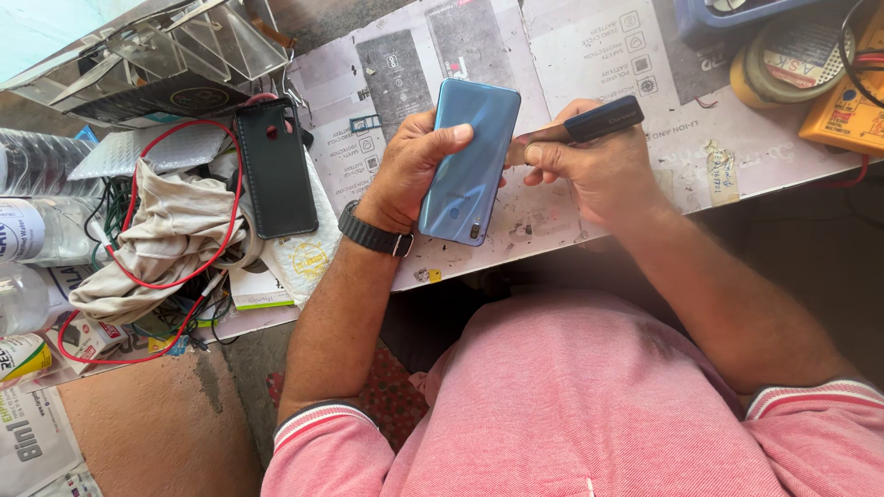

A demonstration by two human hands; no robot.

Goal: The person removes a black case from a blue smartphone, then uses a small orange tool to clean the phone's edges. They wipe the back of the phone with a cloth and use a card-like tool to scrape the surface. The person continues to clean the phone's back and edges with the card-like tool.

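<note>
My left hand (410, 166) grips a light blue smartphone (470, 156), back side up, held over the worktable with the thumb across its upper edge. A black watch is on that wrist. My right hand (585, 170) holds a thin tool with a dark blue-black handle (603, 120), and its tip meets the phone's right edge. Both hands sit close together above the table's near edge.
A black phone case (274, 166) lies left of the hands beside a crumpled beige cloth (170, 239) and red wire. Clear plastic bottles stand at far left. A yellow multimeter (843, 110) and tape rolls (792, 60) sit at top right. Printed sheets cover the table (571, 46).
</note>
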